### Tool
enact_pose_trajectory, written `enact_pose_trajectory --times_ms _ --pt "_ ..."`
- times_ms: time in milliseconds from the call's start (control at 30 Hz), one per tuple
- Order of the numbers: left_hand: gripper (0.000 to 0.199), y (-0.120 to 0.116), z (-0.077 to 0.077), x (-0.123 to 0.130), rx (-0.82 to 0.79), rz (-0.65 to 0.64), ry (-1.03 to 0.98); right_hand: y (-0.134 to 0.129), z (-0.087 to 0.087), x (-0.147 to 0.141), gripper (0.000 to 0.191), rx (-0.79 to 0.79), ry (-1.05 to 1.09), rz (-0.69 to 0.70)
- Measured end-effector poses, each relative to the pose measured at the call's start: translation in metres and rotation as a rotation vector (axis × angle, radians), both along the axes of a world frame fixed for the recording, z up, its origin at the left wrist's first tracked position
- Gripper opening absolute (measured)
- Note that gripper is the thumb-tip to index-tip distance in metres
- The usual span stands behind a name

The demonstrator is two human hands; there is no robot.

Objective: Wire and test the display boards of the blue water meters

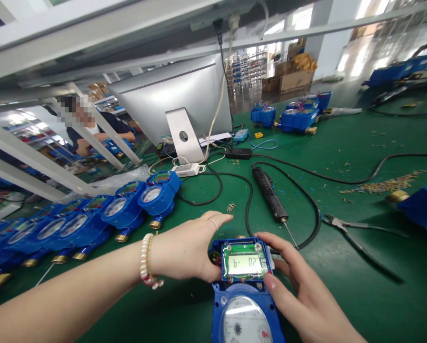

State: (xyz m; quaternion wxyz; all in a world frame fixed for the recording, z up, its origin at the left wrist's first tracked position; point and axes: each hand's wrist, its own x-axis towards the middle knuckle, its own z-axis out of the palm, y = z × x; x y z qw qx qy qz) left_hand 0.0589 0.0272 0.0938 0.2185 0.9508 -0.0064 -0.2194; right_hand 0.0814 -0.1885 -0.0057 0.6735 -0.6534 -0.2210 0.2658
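Note:
A blue water meter (218,309) lies in front of me, with a round dial (245,317) and a green circuit board carrying a lit display (244,263). My right hand (302,290) grips the display end from the right, thumb on its near corner and fingers around the far side. At the left edge is my left hand (192,245), its thumb against or just beside the housing. One finger of that hand stretches out beyond the meter's far edge; the others are hidden. A black electric screwdriver (270,194) lies beyond the meter, and pliers (345,224) rest to its right.
Several blue meters (116,209) stand in a row at left; others (299,116) are farther back. A monitor (177,100) shows its back. Black cables (306,171) cross the green table (359,295), and loose screws (388,183) lie scattered. A person (95,126) sits across.

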Motion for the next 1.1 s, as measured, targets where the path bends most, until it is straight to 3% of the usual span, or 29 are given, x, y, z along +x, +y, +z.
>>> enact_pose_trajectory --times_ms 67,133,200,300,500,600,733,867,1100 --pt "0.077 0.002 -0.002 0.006 -0.086 -0.044 0.165 0.001 0.0 0.0 0.044 -0.006 0.011 -0.003" --pt "0.052 0.003 -0.003 0.011 -0.128 -0.069 0.298 0.0 0.0 0.0 0.045 -0.008 0.031 -0.001" --pt "0.039 0.001 -0.004 0.013 -0.137 -0.065 0.309 -0.001 0.001 0.0 0.045 0.002 0.057 0.002" --pt "0.036 -0.001 -0.004 0.012 -0.136 -0.06 0.267 -0.002 0.002 0.0 0.047 0.02 0.092 0.009" --pt "0.045 0.009 -0.001 0.019 -0.18 -0.14 0.335 0.001 0.004 -0.001 0.051 0.011 0.084 -0.014" --pt "0.06 0.022 -0.002 0.027 -0.35 -0.191 0.493 0.001 0.004 -0.001 0.051 0.023 0.102 -0.014" --pt "0.075 0.032 -0.012 0.029 -0.526 -0.099 0.635 0.0 0.001 -0.001 0.053 0.042 0.12 -0.013" --pt "0.067 0.031 -0.021 0.026 -0.502 -0.041 0.594 0.0 -0.002 -0.001 0.051 0.029 0.101 -0.029" --pt "0.064 0.009 -0.011 0.018 -0.262 -0.009 0.312 0.001 0.001 -0.003 0.051 0.028 0.107 -0.047"
